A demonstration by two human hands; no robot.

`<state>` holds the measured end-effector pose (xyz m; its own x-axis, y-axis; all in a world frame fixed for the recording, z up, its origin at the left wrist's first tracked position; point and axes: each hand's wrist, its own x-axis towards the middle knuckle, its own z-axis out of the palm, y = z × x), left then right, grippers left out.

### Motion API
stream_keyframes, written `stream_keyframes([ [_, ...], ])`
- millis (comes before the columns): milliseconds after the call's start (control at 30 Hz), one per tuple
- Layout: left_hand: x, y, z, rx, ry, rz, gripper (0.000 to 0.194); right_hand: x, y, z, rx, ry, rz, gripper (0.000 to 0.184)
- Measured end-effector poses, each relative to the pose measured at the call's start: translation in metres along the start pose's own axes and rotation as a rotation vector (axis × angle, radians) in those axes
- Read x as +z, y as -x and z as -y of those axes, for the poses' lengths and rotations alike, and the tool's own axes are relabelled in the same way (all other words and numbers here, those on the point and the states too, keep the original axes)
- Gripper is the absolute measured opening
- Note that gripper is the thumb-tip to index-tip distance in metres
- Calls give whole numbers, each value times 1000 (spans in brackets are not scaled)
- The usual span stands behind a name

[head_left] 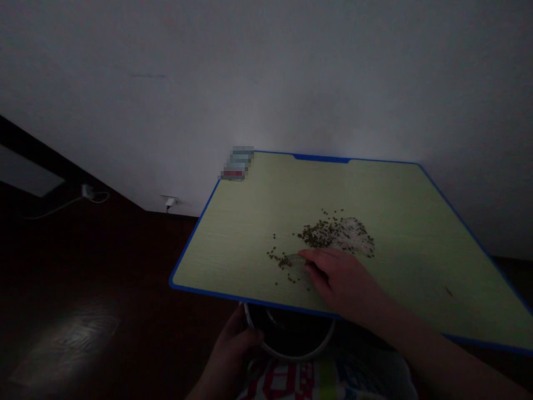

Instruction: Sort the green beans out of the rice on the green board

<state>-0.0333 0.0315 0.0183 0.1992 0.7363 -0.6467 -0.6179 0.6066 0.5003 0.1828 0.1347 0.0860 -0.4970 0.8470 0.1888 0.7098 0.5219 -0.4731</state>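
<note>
My right hand (339,275) rests over a pale green tabletop (241,239) with a blue edge. Its fingers are pinched on a small, thin, curved greyish piece (295,257) whose kind I cannot make out. Small dark green beans (318,233) lie beyond the fingers, mixed with a patch of whitish grains (352,236). Several loose beans (275,256) are scattered left of the fingertips. Below the front edge, my left hand (235,344) grips the left rim of a round pot (297,356) with a dark inside; the tabletop hides the pot's far side.
A blurred-out flat item (237,165) sits at the tabletop's far left corner. Behind stands a grey wall (266,83), with a plug (170,202) low on it. A bag with printed letters (287,380) is below the pot. Dark floor (125,278) lies left.
</note>
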Motion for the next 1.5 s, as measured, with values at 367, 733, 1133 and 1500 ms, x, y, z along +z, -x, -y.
stream_keyframes([
  [367, 4, -1, 1, 35, 15, 26, 55, 1, 4, -5, 39, 61, -54, 31],
  [733, -1, -2, 2, 25, -5, 4, 56, -2, -1, -1, 24, 5, 8, 31],
  [1133, 6, 1, -1, 32, -10, -25, 55, 1, -5, 0, 6, -16, 2, 30],
  [1500, 3, -1, 1, 37, 11, 1, 56, 2, -18, 6, -30, -97, 132, 31],
])
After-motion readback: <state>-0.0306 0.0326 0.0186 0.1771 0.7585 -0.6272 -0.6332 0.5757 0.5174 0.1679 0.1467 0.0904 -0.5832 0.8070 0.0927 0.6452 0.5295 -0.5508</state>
